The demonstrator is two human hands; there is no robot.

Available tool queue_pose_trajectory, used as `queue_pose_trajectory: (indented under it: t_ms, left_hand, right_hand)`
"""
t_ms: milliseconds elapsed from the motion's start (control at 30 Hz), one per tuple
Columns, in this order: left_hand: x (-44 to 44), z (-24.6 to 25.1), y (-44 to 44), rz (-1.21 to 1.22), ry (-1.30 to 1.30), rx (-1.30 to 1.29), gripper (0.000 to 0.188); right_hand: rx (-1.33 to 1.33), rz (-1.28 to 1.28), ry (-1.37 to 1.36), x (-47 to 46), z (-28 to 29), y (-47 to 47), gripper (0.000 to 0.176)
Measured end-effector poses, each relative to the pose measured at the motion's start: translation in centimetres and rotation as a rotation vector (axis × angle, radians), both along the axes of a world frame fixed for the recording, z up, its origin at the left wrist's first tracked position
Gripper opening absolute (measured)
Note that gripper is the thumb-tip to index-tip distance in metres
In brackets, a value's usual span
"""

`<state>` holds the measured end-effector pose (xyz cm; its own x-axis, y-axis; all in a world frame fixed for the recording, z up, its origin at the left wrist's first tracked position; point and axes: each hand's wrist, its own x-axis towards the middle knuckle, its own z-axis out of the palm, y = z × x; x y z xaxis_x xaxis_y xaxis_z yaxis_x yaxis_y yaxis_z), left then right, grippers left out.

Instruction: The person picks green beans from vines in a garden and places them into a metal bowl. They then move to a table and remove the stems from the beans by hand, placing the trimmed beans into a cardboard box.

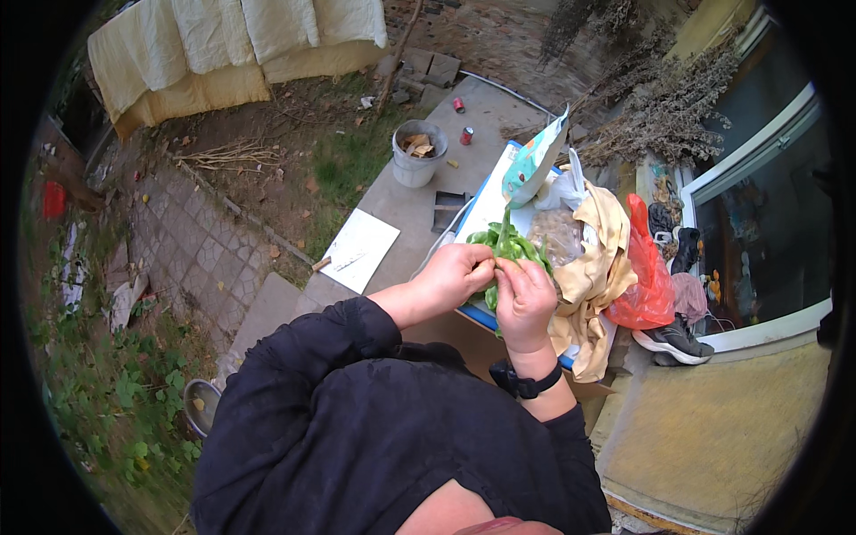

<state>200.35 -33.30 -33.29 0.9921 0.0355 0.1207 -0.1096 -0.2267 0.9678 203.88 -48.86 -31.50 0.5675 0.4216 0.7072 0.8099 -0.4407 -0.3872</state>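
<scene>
My left hand (461,271) and my right hand (528,301) meet fingertip to fingertip over a low table. Both pinch at a leafy green vegetable (505,231). Its leaves spread beyond and below my fingers, and the exact spot of the pinch is partly hidden by them. A clear plastic bag of brownish contents (556,234) lies just right of the greens. Beside it, a crumpled tan cloth or hide-like sheet (602,234) hangs over the table edge. Behind the greens stands a teal and white packet (535,164).
A red plastic bag (645,281) and a dark sneaker (675,341) sit right of the table, by a window. Left on the concrete are a white board (361,247), a bucket (418,167) with brown scraps, and a can (466,136). Pale quilts (221,40) hang beyond.
</scene>
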Motion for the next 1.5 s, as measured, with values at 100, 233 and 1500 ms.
queue_pose_trajectory:
  t_ms: [100, 233, 1500]
  left_hand:
    - [0.5, -0.5, 0.1, -0.032, 0.059, -0.168, 0.021]
    - [0.4, -0.3, 0.8, -0.122, 0.247, -0.389, 0.020]
    - [-0.6, 2.4, 1.4, -0.274, -0.051, -0.206, 0.012]
  right_hand:
    - [-0.013, 0.012, -0.031, -0.2, 0.1, 0.1, 0.019]
    - [0.054, 0.023, 0.023, -0.4, 0.3, 0.3, 0.019]
    - [0.357, 0.032, 0.289, -1.5, -1.3, -1.1, 0.017]
